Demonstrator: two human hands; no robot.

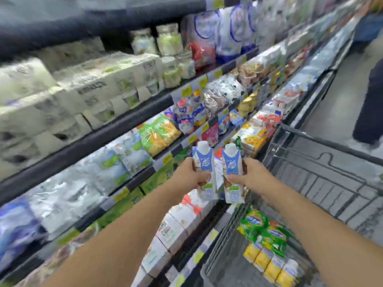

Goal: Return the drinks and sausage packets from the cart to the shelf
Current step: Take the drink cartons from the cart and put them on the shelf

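We grip a blue-and-white drink carton in each hand, left hand (189,172) and right hand (251,175), mid-frame before the shelf (116,125); green packets (267,230) and yellow cartons (267,264) remain in the cart (310,162), lower right.

There are two hands, a left hand (191,175) and a right hand (251,175). Each holds one drink carton, so two blue and white drink cartons: one (205,170) and one (232,172). There is one cart (323,183). Inside the cart lie four yellow drink boxes (271,266) in a row and at least two green packets (265,230); blur hides more.
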